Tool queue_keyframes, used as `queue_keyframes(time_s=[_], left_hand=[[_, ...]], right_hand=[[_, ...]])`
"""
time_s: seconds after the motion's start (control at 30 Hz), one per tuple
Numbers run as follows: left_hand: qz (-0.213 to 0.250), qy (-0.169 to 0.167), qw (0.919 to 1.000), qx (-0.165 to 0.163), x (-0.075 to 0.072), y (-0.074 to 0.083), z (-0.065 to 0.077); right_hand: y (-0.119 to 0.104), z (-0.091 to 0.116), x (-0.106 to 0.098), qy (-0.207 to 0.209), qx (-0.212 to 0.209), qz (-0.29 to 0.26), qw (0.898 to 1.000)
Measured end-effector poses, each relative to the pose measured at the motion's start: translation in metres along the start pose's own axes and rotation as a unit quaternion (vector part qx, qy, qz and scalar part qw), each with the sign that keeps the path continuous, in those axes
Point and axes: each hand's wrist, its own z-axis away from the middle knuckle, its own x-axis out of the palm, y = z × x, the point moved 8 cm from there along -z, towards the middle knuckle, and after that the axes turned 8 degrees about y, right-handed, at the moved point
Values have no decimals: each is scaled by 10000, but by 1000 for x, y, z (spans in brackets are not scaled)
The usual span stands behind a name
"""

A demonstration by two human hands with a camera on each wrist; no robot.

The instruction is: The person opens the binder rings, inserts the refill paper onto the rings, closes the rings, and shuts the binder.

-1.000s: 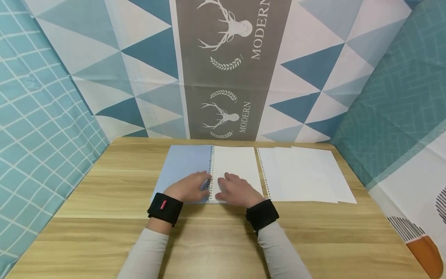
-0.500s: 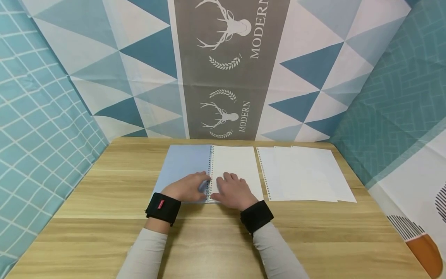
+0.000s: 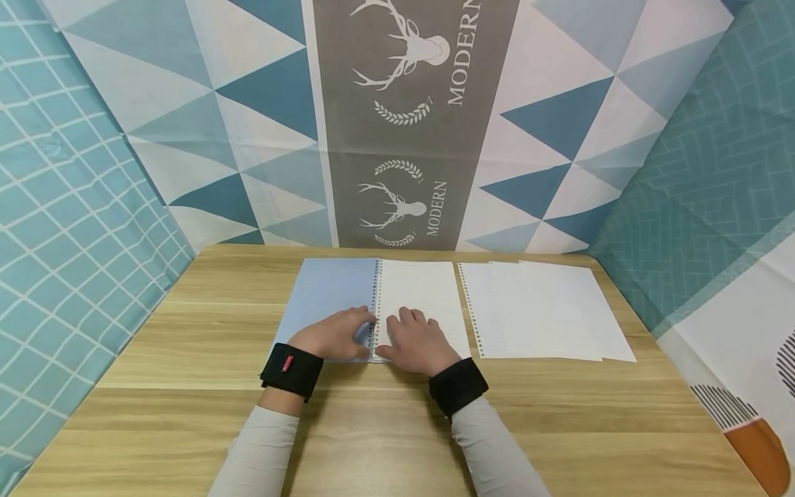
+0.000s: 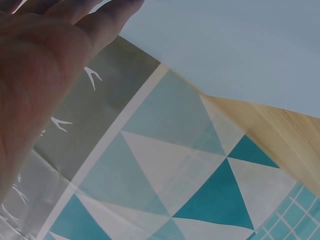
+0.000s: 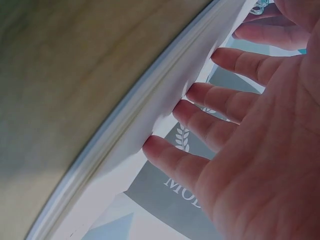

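A spiral notebook lies open on the table, its pale blue cover (image 3: 332, 290) on the left and a lined white page (image 3: 422, 283) on the right. Over the cover, beside the wire spiral (image 3: 376, 304), is my left hand (image 3: 332, 333), fingers relaxed and holding nothing; in the left wrist view the palm and part of the fingers (image 4: 107, 22) show. My right hand (image 3: 419, 343) touches the lower part of the page with spread fingertips, thumb near the spiral. In the right wrist view, those fingers (image 5: 220, 62) meet the white paper, with the notebook's edge (image 5: 120, 117) alongside.
Several loose sheets (image 3: 534, 310) with punched holes along the left side overlap to the right of the notebook. The wooden table (image 3: 385, 428) ends at the back against a patterned cloth backdrop (image 3: 261, 124). More patterned cloth hangs at both sides.
My right hand has shifted slightly left over the page, its thumb now closer to the spiral. My left hand has stayed almost still. The notebook and loose sheets have not moved.
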Motion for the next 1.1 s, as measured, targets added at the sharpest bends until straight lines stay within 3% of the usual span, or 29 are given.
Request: queue_keyframes(time_s=[1.1], left_hand=[[93,28,9999,72,1,-1,-1]], right_hand=[[-1,1,0,-101,35,-91,9999]])
